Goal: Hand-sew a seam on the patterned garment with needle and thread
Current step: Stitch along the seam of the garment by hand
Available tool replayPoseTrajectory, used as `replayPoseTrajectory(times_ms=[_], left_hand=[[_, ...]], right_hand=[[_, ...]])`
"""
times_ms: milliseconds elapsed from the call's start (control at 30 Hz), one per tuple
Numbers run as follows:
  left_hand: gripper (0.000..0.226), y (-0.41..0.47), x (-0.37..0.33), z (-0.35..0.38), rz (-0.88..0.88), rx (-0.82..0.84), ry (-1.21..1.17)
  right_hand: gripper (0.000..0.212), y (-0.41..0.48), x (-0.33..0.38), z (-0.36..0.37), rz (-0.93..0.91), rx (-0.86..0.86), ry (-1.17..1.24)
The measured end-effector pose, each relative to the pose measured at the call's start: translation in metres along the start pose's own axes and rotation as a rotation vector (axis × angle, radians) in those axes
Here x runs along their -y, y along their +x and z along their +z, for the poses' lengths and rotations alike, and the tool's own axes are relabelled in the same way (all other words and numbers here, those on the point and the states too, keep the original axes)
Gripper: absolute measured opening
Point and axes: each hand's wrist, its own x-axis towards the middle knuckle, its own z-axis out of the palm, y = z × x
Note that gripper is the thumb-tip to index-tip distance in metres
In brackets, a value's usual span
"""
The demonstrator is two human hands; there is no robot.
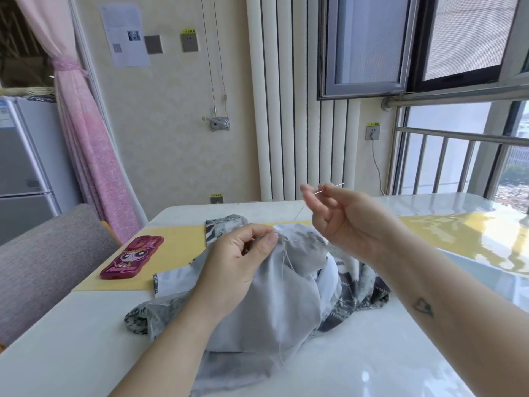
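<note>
Right hand (343, 222) raised above the cloth, thumb and forefinger pinching the needle (340, 184), other fingers loosely curled; left hand (234, 262) pinches a fold of the garment (286, 305) at the seam line; the garment lies heaped on the table (400, 353), pale reverse side up.

Risks, as I judge them: I cannot trace the thread (285, 255) from needle to cloth, only a slack strand hanging at the seam; slack like that could loop and knot on the pull; a hard tug could pucker so thin a weave or slip the thread from the eye; if the left pinch loosens, the fold shifts and the stitch line wanders.

Materials: needle thin, straight, bright steel; cloth light, limp, softly creased, with fraying edges; patterned face dark grey with zigzag print; table glossy, hard, reflective; yellow mat (177, 247) flat and matte; pink phone case (133, 257) smooth, rounded.
</note>
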Motion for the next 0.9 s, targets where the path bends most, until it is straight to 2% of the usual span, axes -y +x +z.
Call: replayPoseTrajectory(times_ms=[33, 67, 100, 200, 267, 300, 333, 367, 400, 500, 567, 633, 700, 733, 833, 900], left_hand=[[0.019, 0.0, 0.001, 0.0, -0.015, 0.01, -0.026], [0.02, 0.001, 0.001, 0.0, -0.03, 0.023, -0.05], [0.021, 0.001, 0.002, -0.001, -0.049, 0.039, -0.075], [0.018, 0.001, 0.001, -0.002, -0.08, 0.07, -0.128], [0.019, 0.001, 0.0, -0.002, -0.094, 0.062, -0.157], [0.02, 0.0, -0.001, -0.002, -0.102, 0.056, -0.167], [0.021, 0.0, -0.001, -0.003, -0.105, 0.052, -0.176], [0.021, 0.0, -0.001, -0.003, -0.107, 0.049, -0.19], [0.019, 0.001, -0.001, -0.003, -0.11, 0.045, -0.204], [0.015, 0.002, 0.0, -0.003, -0.124, 0.04, -0.223], [0.014, 0.004, 0.001, -0.003, -0.133, 0.047, -0.234], [0.017, 0.004, 0.002, -0.003, -0.138, 0.051, -0.237], [0.017, 0.004, 0.002, -0.002, -0.138, 0.049, -0.239], [0.016, 0.004, 0.002, -0.002, -0.138, 0.048, -0.238], [0.012, 0.004, -0.001, -0.003, -0.136, 0.05, -0.243], [0.014, 0.004, -0.003, -0.005, -0.134, 0.047, -0.258]], right_hand=[[0.024, 0.002, 0.001, 0.001, -0.065, 0.008, 0.026], [0.023, 0.006, 0.001, -0.001, -0.162, 0.017, -0.062], [0.022, 0.007, -0.001, -0.003, -0.288, 0.027, -0.271], [0.018, 0.007, -0.009, -0.015, -0.63, 0.119, -1.205], [0.018, 0.013, -0.011, -0.026, -0.707, 0.151, -1.605], [0.02, 0.016, -0.009, -0.029, -0.702, 0.146, -1.712], [0.024, 0.018, -0.007, -0.031, -0.645, 0.13, -1.747], [0.024, 0.018, -0.003, -0.03, -0.542, 0.117, -1.677], [0.022, 0.015, 0.002, -0.027, -0.401, 0.109, -1.472], [0.024, 0.006, 0.015, -0.017, -0.071, 0.225, -0.519], [0.031, 0.006, 0.017, -0.012, -0.043, 0.287, -0.179], [0.03, 0.012, 0.014, -0.01, -0.106, 0.28, -0.094], [0.026, 0.017, 0.007, -0.01, -0.192, 0.202, -0.243], [0.024, 0.018, 0.003, -0.012, -0.267, 0.143, -0.43], [0.02, 0.022, -0.004, -0.025, -0.548, 0.042, -1.217], [0.019, 0.027, -0.006, -0.033, -0.57, 0.062, -1.527]])
